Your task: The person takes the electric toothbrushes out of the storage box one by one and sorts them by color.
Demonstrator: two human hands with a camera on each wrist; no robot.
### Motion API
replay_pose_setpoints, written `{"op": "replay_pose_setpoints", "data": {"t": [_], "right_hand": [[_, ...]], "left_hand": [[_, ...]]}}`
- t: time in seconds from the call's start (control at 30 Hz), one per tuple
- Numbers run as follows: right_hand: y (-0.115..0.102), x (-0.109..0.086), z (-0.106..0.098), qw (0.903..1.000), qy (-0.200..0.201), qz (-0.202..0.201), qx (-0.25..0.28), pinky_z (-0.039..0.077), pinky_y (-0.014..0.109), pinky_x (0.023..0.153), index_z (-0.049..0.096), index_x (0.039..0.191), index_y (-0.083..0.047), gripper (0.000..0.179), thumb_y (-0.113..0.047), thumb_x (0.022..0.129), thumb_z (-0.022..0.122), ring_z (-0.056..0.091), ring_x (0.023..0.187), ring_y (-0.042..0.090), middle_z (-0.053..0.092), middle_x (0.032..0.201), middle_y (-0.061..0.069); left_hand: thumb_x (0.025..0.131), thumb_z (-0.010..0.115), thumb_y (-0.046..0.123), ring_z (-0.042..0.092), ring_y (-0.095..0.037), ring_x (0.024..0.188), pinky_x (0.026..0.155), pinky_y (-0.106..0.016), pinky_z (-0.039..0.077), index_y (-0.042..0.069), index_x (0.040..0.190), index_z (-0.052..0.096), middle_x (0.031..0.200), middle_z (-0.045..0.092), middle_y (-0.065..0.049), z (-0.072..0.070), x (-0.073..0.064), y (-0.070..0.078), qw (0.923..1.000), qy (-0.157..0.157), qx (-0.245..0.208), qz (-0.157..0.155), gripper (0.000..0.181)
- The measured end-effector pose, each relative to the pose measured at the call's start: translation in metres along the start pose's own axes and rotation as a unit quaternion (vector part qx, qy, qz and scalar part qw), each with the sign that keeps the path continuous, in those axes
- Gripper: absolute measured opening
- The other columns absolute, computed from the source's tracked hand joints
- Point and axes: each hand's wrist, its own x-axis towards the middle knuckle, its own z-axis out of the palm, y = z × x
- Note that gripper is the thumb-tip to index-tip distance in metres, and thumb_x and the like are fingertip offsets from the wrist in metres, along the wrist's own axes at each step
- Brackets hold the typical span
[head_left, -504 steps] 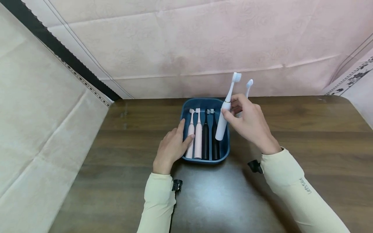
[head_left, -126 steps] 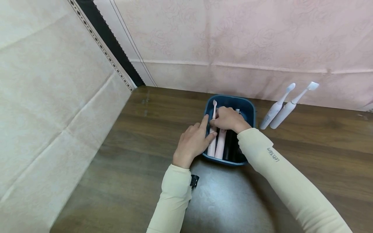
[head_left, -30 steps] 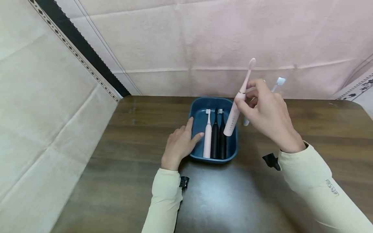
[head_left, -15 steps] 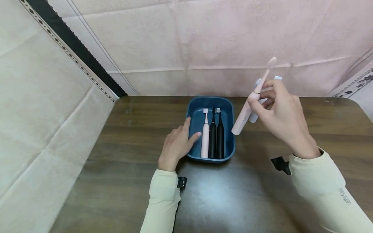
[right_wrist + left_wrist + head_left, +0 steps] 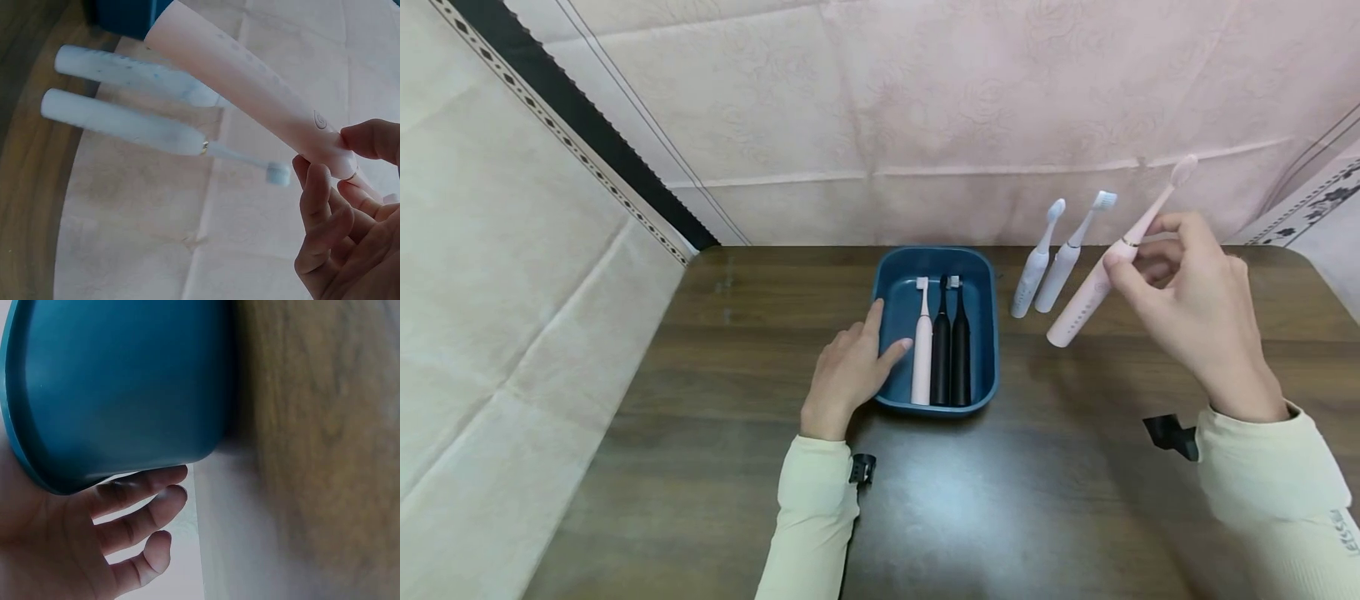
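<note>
Between thumb and fingertips my right hand [image 5: 1198, 317] pinches a pink electric toothbrush [image 5: 1086, 300] near the neck, its brush head pointing up and right. In the right wrist view the handle's round button [image 5: 321, 119] shows beside the thumb. Two white electric toothbrushes, one with a patterned handle [image 5: 1032, 279] and one plain [image 5: 1060, 275], stand upright just left of it. My left hand [image 5: 850, 371] holds the left wall of a blue bin [image 5: 936, 410], thumb over the rim and fingers outside. Inside lie another pink toothbrush [image 5: 922, 362] and two black ones [image 5: 940, 358].
The bin stands on a brown wooden table [image 5: 737, 417], close to its back edge. Pale fabric [image 5: 925, 92] hangs behind the table, and more fabric [image 5: 512, 333] borders it at the left.
My right hand has carried the pink toothbrush from over the bin to the right, past the two standing white toothbrushes, which now show fully. My left hand has stayed on the bin.
</note>
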Motion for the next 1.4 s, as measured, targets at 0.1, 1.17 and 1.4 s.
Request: {"op": "replay_pose_setpoints", "data": {"t": [0.1, 1.17, 1.4], "right_hand": [[0.004, -0.001, 0.001, 1.0000, -0.002, 0.002, -0.004, 0.031, 0.020, 0.066, 0.055, 0.124, -0.005, 0.040, -0.028, 0.094, 0.069, 0.050, 0.068, -0.018, 0.048, 0.079, -0.052], [0.049, 0.004, 0.031, 0.9963, -0.012, 0.022, -0.082, 0.039, 0.050, 0.067, 0.056, 0.124, -0.004, 0.036, -0.028, 0.097, 0.059, 0.039, 0.067, -0.025, 0.074, 0.111, 0.016], [0.054, 0.005, 0.034, 0.9957, -0.008, 0.026, -0.089, 0.039, 0.052, 0.064, 0.056, 0.124, -0.004, 0.035, -0.026, 0.097, 0.058, 0.068, 0.083, 0.035, 0.073, 0.112, 0.017]], "left_hand": [[0.102, 0.057, 0.051, 0.057, -0.035, 0.116, 0.102, -0.052, 0.045, 0.014, 0.163, 0.024, 0.139, 0.058, -0.019, 0.000, 0.000, -0.001, 1.0000, 0.002, 0.000, 0.000, 0.078], [0.102, 0.056, 0.051, 0.056, -0.034, 0.117, 0.102, -0.052, 0.045, 0.015, 0.163, 0.023, 0.139, 0.057, -0.018, 0.002, -0.002, -0.002, 1.0000, 0.001, -0.007, -0.005, 0.079], [0.101, 0.057, 0.051, 0.057, -0.034, 0.116, 0.102, -0.052, 0.045, 0.015, 0.163, 0.023, 0.138, 0.058, -0.019, 0.001, -0.001, -0.001, 1.0000, 0.004, -0.005, -0.004, 0.079]]}}
